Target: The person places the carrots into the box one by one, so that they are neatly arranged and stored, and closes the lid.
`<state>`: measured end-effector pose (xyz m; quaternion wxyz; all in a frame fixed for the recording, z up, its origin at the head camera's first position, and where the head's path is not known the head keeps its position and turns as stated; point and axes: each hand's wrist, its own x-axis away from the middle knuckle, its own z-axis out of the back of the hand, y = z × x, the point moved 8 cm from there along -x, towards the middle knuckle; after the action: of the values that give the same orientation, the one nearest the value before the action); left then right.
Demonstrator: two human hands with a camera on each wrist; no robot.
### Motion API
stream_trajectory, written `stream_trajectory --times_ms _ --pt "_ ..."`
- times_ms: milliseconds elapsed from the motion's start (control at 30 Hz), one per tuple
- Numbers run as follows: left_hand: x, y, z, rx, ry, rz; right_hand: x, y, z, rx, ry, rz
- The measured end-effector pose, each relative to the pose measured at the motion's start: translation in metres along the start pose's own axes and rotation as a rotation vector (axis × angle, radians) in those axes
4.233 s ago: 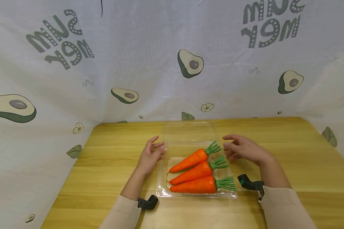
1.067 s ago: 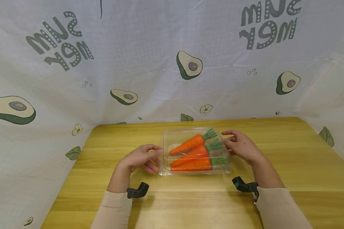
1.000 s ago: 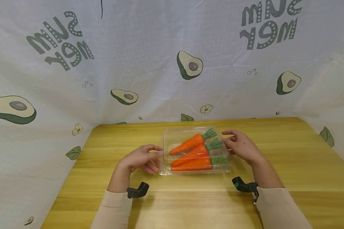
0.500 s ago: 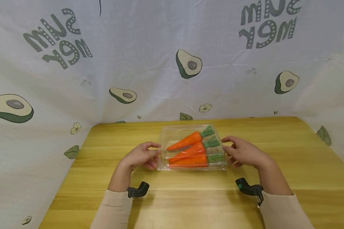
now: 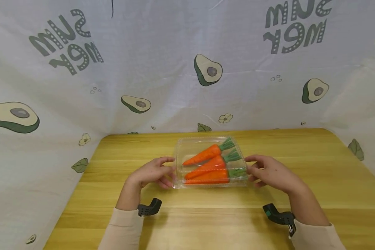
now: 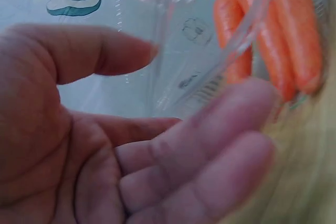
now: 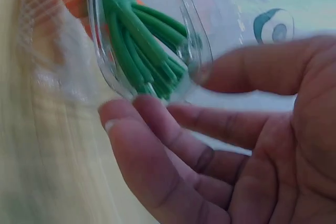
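Note:
A clear plastic clamshell box (image 5: pixel 193 142) lies at the middle of the table with its lid down over three carrots. The upper carrot (image 5: pixel 203 155), the middle carrot (image 5: pixel 207 167) and the lowest carrot (image 5: pixel 210 177) have their green stems toward the right. My left hand (image 5: pixel 153 172) holds the box's left side, thumb (image 6: pixel 126 53) at the edge and fingers (image 6: pixel 210 129) by the rim. At the right side, my right hand (image 5: pixel 270 173) grips the edge near the green stems (image 7: pixel 142 51), its thumb (image 7: pixel 247 69) above the other fingers.
The wooden table (image 5: pixel 193 225) extends around the box. A white cloth (image 5: pixel 162 41) printed with avocados hangs along the back and sides. Each wrist wears a black camera mount, the left mount (image 5: pixel 150 207) and the right mount (image 5: pixel 279 216).
The lid, folded back at first, is now down over the carrots. The box has shifted away from me. Lately my right hand has moved slightly to the right and nearer; the left barely moves.

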<state>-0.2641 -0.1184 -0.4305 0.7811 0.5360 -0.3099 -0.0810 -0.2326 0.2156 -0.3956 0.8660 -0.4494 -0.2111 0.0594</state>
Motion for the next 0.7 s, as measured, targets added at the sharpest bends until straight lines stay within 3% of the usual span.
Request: stream_trajectory --times_ms 267,700 --pt "0.007 0.001 -0.005 0.010 -0.099 0.011 0.003 -0.002 -0.001 -0.007 -0.026 0.028" --pt "-0.002 0.001 -0.009 0.080 -0.087 -0.028 0.003 -0.002 0.002 0.013 0.017 -0.012"
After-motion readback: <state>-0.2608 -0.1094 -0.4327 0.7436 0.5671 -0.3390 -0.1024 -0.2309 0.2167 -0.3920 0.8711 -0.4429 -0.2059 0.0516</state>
